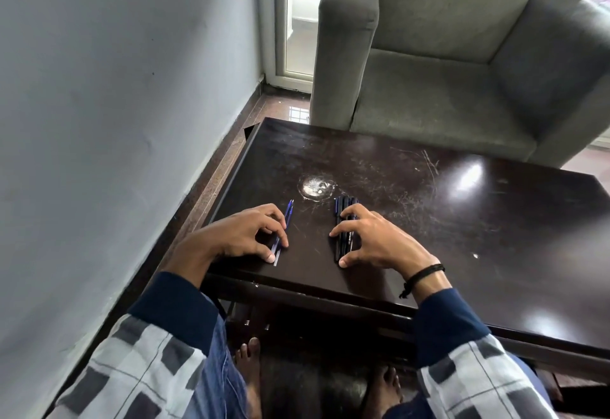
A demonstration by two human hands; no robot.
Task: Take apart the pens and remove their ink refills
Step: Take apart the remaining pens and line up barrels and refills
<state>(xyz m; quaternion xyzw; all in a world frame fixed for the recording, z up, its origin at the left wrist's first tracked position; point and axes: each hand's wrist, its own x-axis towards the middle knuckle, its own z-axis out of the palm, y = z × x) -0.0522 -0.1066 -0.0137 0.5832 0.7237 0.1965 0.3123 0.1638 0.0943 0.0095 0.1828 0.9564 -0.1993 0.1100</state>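
Note:
A few thin blue ink refills (289, 210) lie side by side on the dark table (429, 220), near its front left. My left hand (237, 237) arches over their near ends, with curled fingertips and thumb pinching them against the tabletop. To the right lies a small bundle of dark pens (345, 202), pointing away from me. My right hand (376, 240) covers the bundle, its curled fingers and thumb closing round the pens' near halves. Only the pens' far tips and a printed barrel show between the fingers.
A round scuffed white mark (315, 186) sits on the table just beyond the pens. A grey armchair (462, 55) stands right behind the table. A wall (115, 121) runs close along the left. My bare feet (251, 362) are under the table.

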